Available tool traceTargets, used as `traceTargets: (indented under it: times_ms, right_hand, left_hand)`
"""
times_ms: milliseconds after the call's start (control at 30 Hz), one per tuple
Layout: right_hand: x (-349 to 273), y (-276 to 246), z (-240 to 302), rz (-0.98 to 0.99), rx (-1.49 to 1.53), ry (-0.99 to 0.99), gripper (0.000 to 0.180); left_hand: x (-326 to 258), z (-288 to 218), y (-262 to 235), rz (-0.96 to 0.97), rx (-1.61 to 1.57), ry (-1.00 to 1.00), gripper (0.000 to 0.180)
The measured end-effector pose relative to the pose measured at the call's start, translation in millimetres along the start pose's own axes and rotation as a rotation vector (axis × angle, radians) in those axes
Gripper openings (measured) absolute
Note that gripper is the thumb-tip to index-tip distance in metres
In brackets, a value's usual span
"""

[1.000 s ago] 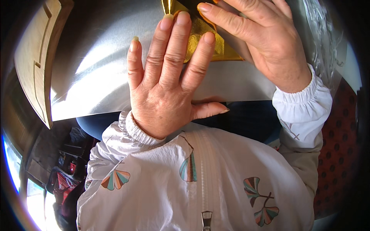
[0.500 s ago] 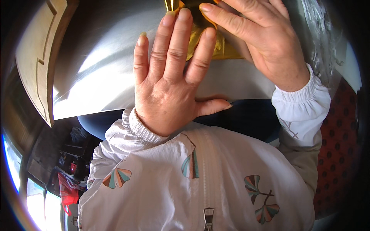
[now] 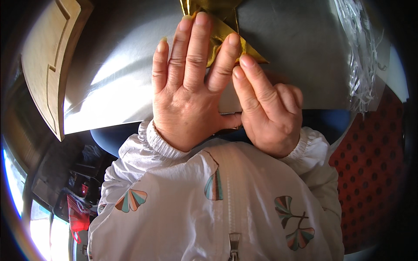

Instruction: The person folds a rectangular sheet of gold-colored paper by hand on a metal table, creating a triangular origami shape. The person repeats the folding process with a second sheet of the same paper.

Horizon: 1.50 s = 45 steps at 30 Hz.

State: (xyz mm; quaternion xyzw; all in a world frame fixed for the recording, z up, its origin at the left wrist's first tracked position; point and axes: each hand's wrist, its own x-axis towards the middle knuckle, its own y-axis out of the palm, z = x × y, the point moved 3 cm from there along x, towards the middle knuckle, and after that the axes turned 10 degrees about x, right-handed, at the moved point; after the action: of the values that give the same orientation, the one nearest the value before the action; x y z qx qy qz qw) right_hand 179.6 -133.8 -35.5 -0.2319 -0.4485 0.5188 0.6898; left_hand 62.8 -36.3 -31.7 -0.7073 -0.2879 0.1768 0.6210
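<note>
My left hand (image 3: 187, 100) lies flat with its fingers spread, the fingertips on shiny gold foil paper (image 3: 224, 29) at the top middle. Its thumb tip is hidden behind my right hand. The foil is creased, with a pointed corner toward the right, and its upper part runs out of view. Close beside the left index finger, my right hand (image 3: 272, 111) holds two fingers together at the foil's near edge. Its other fingers are curled in, and the thumb is hidden beneath.
A smooth grey metallic tabletop (image 3: 296, 48) lies under the foil. Clear plastic strips (image 3: 360, 52) hang along its right side. On the left stands a wooden panel (image 3: 41, 61). Red dotted flooring (image 3: 370, 161) shows at the right, and a red bag (image 3: 77, 213) at lower left.
My right hand has come down and toward me from the upper right, its outer fingers now curled. More of the foil shows. The left hand stays almost in place.
</note>
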Motion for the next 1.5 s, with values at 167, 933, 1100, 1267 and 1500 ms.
traceTargets:
  times_ms: [167,933,1100,1267,1500]
  right_hand:
    - [5,6,3,-0.063,-0.125,0.006,0.038]
    - [17,-42,13,0.139,-0.106,0.135,0.055]
    - [28,0,15,0.086,-0.047,0.065,0.058]
    - [25,5,7,0.12,-0.113,0.06,0.055]
    - [28,7,10,0.119,-0.154,0.034,0.053]
  left_hand:
    - [-1,-1,1,0.0,0.003,-0.024,0.09]
    - [4,-7,-6,0.007,-0.039,0.058,0.107]
    - [4,-1,-10,-0.095,-0.012,0.067,0.069]
    - [0,26,-17,-0.071,-0.23,0.166,0.102]
    - [-13,84,-38,-0.145,-0.025,0.107,0.079]
